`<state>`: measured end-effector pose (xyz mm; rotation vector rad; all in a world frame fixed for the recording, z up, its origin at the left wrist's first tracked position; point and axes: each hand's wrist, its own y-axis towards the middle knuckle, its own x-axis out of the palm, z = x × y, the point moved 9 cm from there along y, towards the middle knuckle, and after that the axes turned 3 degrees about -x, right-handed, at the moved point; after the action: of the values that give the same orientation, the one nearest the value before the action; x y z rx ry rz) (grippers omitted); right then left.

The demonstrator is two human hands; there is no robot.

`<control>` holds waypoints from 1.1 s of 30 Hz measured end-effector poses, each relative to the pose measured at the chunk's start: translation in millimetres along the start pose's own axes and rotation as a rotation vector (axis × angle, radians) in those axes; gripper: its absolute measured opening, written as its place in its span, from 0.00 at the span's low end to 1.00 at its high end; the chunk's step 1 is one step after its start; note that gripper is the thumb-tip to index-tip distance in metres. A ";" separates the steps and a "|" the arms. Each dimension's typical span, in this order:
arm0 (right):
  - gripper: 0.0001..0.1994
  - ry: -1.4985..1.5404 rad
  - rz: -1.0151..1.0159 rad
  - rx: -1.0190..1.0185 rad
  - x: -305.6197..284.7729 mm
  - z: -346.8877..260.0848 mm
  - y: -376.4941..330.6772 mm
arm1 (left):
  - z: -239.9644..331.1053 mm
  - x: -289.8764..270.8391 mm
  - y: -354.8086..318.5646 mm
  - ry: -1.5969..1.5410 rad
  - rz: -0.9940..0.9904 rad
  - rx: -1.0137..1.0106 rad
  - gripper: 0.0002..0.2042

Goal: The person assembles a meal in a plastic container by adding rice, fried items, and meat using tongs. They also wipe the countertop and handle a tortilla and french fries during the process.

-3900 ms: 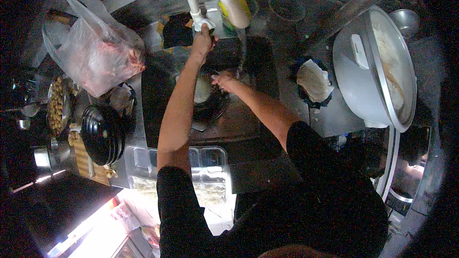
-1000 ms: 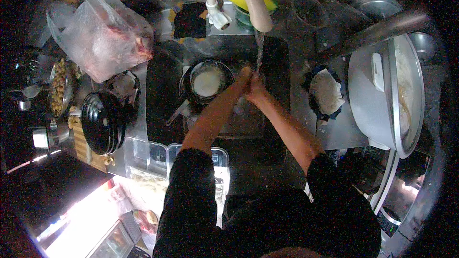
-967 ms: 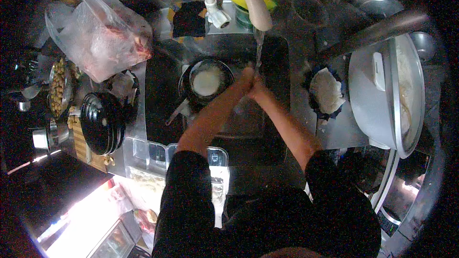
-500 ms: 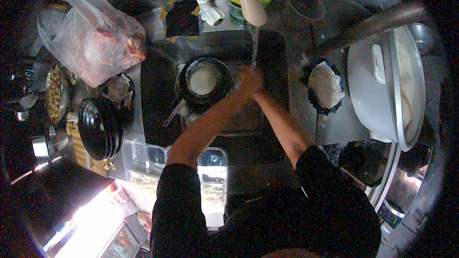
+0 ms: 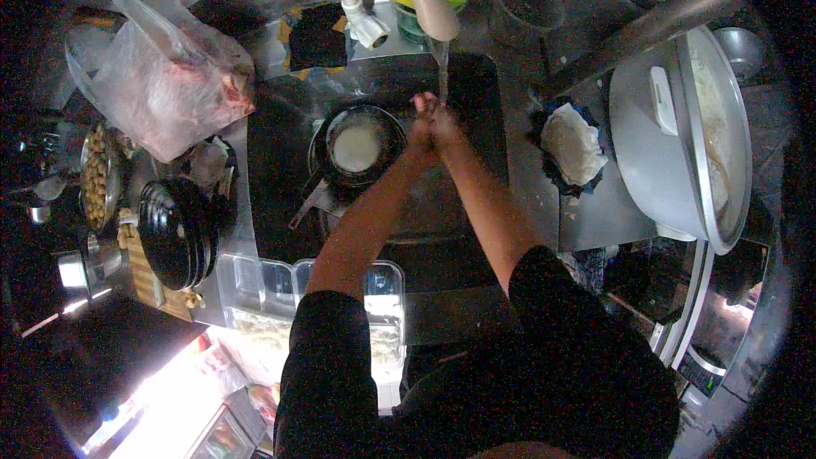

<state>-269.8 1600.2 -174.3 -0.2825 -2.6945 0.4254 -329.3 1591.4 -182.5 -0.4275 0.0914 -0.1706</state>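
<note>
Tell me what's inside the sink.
A dark pan with whitish contents, plus the left hand and right hand together beneath a stream of water. What lies under the pan, hands and forearms is mostly covered.

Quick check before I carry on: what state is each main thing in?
Tap: running
Left hand: against the right hand, below the tap; grip too blurred to tell
Pan: in the sink, pale contents
Grey cooker: open, pale food inside
Plastic bag: bulging, reddish contents showing through
Black bowls: stacked
</note>
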 end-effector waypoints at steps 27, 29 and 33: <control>0.20 -0.705 -0.291 -0.623 98.8 -193.0 10.8 | 20.2 57.9 -23.0 -0.650 -0.519 -0.191 0.16; 0.21 -0.459 -0.452 -0.483 141.1 -183.9 19.6 | 37.3 26.1 -45.5 -0.513 -0.420 -0.304 0.13; 0.20 -0.468 -0.476 -0.402 173.3 -183.0 18.3 | 81.7 -7.1 -73.7 -0.092 -0.412 0.083 0.10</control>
<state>-348.0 1707.7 40.6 0.4003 -3.1494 -0.2254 -336.8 1559.7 -77.2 -0.3665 -0.0953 -0.5578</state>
